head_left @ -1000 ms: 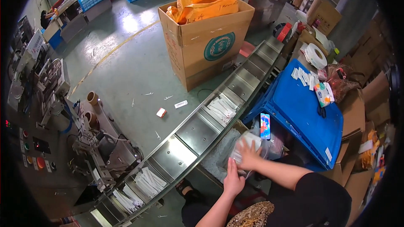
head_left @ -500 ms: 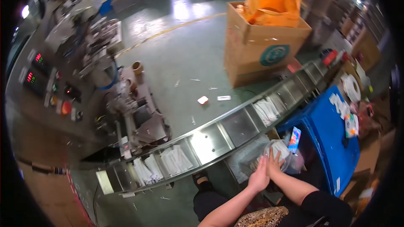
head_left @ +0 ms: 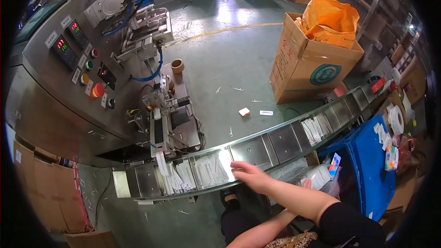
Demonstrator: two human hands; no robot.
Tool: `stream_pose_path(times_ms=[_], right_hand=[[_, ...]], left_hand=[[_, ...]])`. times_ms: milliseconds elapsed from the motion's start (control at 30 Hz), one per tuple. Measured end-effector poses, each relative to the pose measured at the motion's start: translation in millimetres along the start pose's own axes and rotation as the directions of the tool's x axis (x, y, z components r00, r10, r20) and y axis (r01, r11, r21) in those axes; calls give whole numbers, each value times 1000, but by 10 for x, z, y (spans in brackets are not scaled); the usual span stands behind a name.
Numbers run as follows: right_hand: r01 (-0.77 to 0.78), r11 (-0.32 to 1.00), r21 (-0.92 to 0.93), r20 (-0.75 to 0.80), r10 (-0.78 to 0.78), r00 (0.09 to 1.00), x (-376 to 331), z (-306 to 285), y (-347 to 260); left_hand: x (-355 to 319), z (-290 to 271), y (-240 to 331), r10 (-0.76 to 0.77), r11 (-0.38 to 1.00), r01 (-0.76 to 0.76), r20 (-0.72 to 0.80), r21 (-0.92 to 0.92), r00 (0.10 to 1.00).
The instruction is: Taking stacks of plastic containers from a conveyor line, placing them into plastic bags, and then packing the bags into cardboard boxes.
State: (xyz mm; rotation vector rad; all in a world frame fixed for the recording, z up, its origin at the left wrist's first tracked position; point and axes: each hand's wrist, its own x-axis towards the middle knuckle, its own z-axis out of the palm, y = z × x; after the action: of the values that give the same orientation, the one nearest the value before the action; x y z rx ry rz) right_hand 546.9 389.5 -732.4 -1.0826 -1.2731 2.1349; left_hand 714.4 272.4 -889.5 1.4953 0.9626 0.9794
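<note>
My right hand (head_left: 248,174) reaches out to the left, fingers apart and empty, over the near rim of a steel conveyor (head_left: 280,134) divided into compartments. It is beside a compartment holding white flat packets (head_left: 212,170); the compartment just above the hand (head_left: 250,151) is bare. Of my left hand (head_left: 306,184) only the fingertips show behind the right forearm, at a clear bag of white packets (head_left: 320,176). What that hand grips is hidden.
A steel packing machine (head_left: 156,110) with a button panel (head_left: 80,62) feeds the conveyor's left end. More packets (head_left: 313,129) lie further right. A blue crate (head_left: 367,165) stands at my right. A cardboard box (head_left: 312,66) with an orange bag (head_left: 330,20) stands beyond the belt.
Both hands were together at the clear bag; now the right hand has swung left to the conveyor. The view has turned left toward the machine.
</note>
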Motion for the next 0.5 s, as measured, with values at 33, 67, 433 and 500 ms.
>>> stream_pose_path(times_ms=[33, 67, 433, 500], right_hand=[[-75, 997, -9, -74, 75, 994, 242, 77, 70], [-158, 987, 1, -129, 157, 979, 527, 41, 247], [-366, 880, -301, -239, 302, 923, 1158, 354, 562], [-282, 897, -341, -69, 275, 959, 1255, 394, 681]], left_hand=[[40, -33, 171, 24, 1000, -23, 34, -8, 999], [59, -197, 482, 49, 999, -48, 60, -7, 997], [-56, -606, 771, 87, 995, -93, 151, 34, 985], [-50, -636, 795, 53, 999, -52, 175, -12, 983]])
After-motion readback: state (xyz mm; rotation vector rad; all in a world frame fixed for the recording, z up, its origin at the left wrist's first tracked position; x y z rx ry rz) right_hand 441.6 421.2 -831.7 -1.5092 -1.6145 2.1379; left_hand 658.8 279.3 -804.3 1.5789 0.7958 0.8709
